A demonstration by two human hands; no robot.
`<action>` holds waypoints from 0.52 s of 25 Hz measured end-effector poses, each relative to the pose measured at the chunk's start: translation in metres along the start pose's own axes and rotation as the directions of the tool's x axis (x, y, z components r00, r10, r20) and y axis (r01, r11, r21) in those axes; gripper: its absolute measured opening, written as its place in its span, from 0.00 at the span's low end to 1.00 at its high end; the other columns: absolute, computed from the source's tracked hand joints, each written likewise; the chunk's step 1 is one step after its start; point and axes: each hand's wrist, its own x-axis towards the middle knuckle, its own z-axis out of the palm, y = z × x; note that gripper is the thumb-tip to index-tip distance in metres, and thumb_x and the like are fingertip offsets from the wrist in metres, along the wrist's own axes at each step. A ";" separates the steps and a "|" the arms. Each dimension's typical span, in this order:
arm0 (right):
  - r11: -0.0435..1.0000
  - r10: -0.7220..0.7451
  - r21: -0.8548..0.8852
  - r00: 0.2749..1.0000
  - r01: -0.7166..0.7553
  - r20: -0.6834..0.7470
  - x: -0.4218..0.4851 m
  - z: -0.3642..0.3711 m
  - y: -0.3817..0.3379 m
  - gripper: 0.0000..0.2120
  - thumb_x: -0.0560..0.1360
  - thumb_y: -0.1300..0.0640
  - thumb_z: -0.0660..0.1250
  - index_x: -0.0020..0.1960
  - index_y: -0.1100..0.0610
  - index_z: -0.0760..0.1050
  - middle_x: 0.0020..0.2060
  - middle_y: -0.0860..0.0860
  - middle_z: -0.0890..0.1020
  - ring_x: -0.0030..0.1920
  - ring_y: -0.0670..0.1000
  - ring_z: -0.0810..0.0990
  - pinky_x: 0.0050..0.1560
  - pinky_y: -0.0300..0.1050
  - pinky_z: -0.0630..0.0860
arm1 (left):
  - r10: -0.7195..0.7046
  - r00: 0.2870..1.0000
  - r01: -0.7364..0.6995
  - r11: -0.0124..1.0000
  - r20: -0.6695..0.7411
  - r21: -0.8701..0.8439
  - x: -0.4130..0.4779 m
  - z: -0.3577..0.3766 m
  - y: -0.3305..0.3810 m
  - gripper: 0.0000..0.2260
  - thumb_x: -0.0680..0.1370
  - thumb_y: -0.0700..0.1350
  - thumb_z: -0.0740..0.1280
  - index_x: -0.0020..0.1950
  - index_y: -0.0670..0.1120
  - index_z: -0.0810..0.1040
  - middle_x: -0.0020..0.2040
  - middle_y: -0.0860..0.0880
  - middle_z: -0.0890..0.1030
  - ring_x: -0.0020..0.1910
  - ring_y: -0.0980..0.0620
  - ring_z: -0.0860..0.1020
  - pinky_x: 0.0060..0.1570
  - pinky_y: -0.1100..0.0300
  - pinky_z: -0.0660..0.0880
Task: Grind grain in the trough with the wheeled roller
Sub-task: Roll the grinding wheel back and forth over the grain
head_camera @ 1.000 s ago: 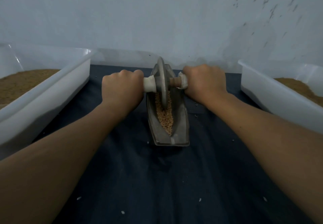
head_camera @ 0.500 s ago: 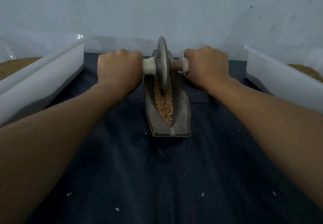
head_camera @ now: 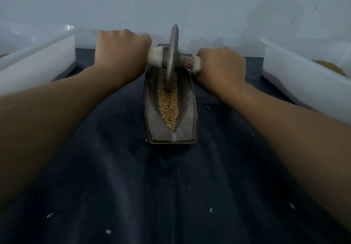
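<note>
A white tub (head_camera: 38, 63) sits at the far left of the dark tabletop (head_camera: 114, 186). Next to it, the left hand (head_camera: 121, 51) makes a tight fist round the left handle of the wheeled roller (head_camera: 171, 53). The roller's grey wheel stands on its edge in the far half of the trough (head_camera: 152, 114) and presses down into the grain (head_camera: 168, 105). The long grey trough lies in the middle of the tabletop, between the two arms, and tan grain fills its groove. The right hand (head_camera: 221, 65) is curled tight round the right handle. Another white tub (head_camera: 303, 84) with a brown heap (head_camera: 329, 66) inside sits at the far right. A few loose bits (head_camera: 50, 214) lie on the tabletop.
</note>
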 end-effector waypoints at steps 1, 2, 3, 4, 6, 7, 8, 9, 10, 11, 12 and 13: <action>1.000 -0.011 -0.023 1.000 0.011 0.008 0.003 -0.002 -0.001 0.03 0.72 0.53 0.69 0.44 0.49 0.75 0.30 0.48 0.63 0.33 0.57 0.69 0.29 0.41 0.53 | -0.015 1.000 0.015 1.000 0.000 -0.012 -0.002 0.002 -0.001 0.09 0.70 0.36 0.67 0.37 0.45 0.68 0.28 0.46 0.66 0.26 0.47 0.62 0.30 0.61 0.55; 0.999 -0.020 -0.050 1.000 0.021 0.012 0.006 -0.003 -0.002 0.05 0.71 0.54 0.69 0.43 0.50 0.73 0.30 0.48 0.62 0.32 0.56 0.68 0.29 0.41 0.53 | -0.030 1.000 0.030 0.999 0.004 -0.023 -0.003 0.004 -0.001 0.09 0.70 0.36 0.67 0.37 0.45 0.68 0.28 0.46 0.66 0.26 0.47 0.63 0.30 0.59 0.56; 0.997 -0.030 -0.075 0.999 0.031 0.014 0.010 -0.005 -0.002 0.06 0.70 0.56 0.69 0.42 0.50 0.72 0.30 0.49 0.62 0.32 0.56 0.67 0.28 0.41 0.53 | -0.043 0.999 0.043 0.999 0.011 -0.029 -0.005 0.007 -0.001 0.08 0.70 0.37 0.68 0.37 0.45 0.68 0.28 0.46 0.65 0.27 0.46 0.64 0.31 0.58 0.58; 0.995 -0.039 -0.091 0.999 0.040 0.014 0.013 -0.006 -0.003 0.07 0.70 0.56 0.69 0.42 0.50 0.71 0.30 0.50 0.63 0.32 0.56 0.67 0.28 0.41 0.53 | -0.054 0.998 0.054 0.998 0.016 -0.029 -0.006 0.009 -0.002 0.08 0.71 0.38 0.68 0.38 0.45 0.69 0.29 0.46 0.66 0.27 0.46 0.65 0.31 0.57 0.59; 0.994 -0.046 -0.099 0.999 0.048 0.017 0.019 -0.004 -0.002 0.06 0.69 0.57 0.69 0.43 0.51 0.74 0.32 0.51 0.66 0.34 0.57 0.68 0.29 0.42 0.53 | -0.060 0.998 0.061 0.998 0.014 -0.028 -0.004 0.012 -0.004 0.07 0.72 0.39 0.68 0.39 0.44 0.71 0.29 0.45 0.67 0.27 0.45 0.66 0.31 0.56 0.61; 0.994 -0.043 -0.096 0.999 0.045 0.024 0.022 -0.003 -0.001 0.06 0.69 0.56 0.69 0.44 0.51 0.74 0.32 0.51 0.66 0.34 0.58 0.69 0.30 0.42 0.53 | -0.055 0.998 0.056 0.998 0.014 -0.024 -0.001 0.013 -0.004 0.06 0.72 0.40 0.68 0.39 0.44 0.71 0.30 0.44 0.68 0.28 0.45 0.66 0.31 0.55 0.61; 0.995 -0.041 -0.088 0.999 0.044 0.034 0.024 0.000 0.000 0.06 0.69 0.56 0.69 0.43 0.50 0.73 0.32 0.51 0.66 0.35 0.58 0.69 0.30 0.42 0.54 | -0.047 0.999 0.047 0.999 0.018 -0.014 0.003 0.014 -0.006 0.05 0.72 0.40 0.68 0.40 0.45 0.72 0.30 0.44 0.68 0.28 0.45 0.66 0.31 0.55 0.61; 0.996 -0.043 -0.079 0.998 0.047 0.042 0.027 0.003 0.001 0.06 0.70 0.56 0.69 0.42 0.50 0.71 0.31 0.50 0.65 0.35 0.58 0.70 0.30 0.42 0.54 | -0.036 0.999 0.036 0.999 0.022 -0.003 0.008 0.015 -0.008 0.04 0.72 0.41 0.68 0.40 0.45 0.72 0.30 0.45 0.66 0.28 0.45 0.66 0.31 0.56 0.61; 0.996 -0.052 -0.070 0.997 0.056 0.051 0.029 0.006 0.003 0.07 0.70 0.56 0.69 0.41 0.50 0.70 0.31 0.50 0.66 0.34 0.58 0.70 0.30 0.42 0.55 | -0.021 0.999 0.021 1.000 0.025 0.007 0.013 0.016 -0.010 0.04 0.72 0.41 0.68 0.40 0.46 0.73 0.29 0.45 0.65 0.28 0.45 0.65 0.31 0.56 0.60; 0.996 -0.062 -0.059 0.996 0.065 0.058 0.032 0.009 0.005 0.07 0.70 0.56 0.68 0.41 0.50 0.70 0.31 0.51 0.67 0.34 0.58 0.71 0.30 0.42 0.57 | -0.009 0.999 0.008 1.000 0.031 0.015 0.017 0.018 -0.011 0.04 0.72 0.41 0.68 0.40 0.46 0.73 0.29 0.46 0.64 0.28 0.45 0.65 0.31 0.56 0.60; 0.996 -0.068 -0.050 0.996 0.071 0.056 0.035 0.011 0.006 0.06 0.70 0.56 0.67 0.41 0.51 0.70 0.32 0.51 0.68 0.34 0.58 0.71 0.30 0.42 0.58 | -0.002 0.999 0.001 1.000 0.036 0.021 0.021 0.019 -0.011 0.03 0.72 0.42 0.68 0.41 0.47 0.74 0.29 0.46 0.63 0.28 0.46 0.64 0.31 0.56 0.61; 0.996 -0.068 -0.047 0.997 0.070 0.044 0.038 0.013 0.007 0.05 0.69 0.56 0.67 0.41 0.51 0.71 0.32 0.52 0.70 0.34 0.58 0.72 0.30 0.43 0.59 | -0.005 0.999 0.004 1.000 0.037 0.022 0.022 0.022 -0.012 0.03 0.72 0.42 0.67 0.41 0.47 0.74 0.30 0.46 0.64 0.28 0.45 0.65 0.31 0.55 0.61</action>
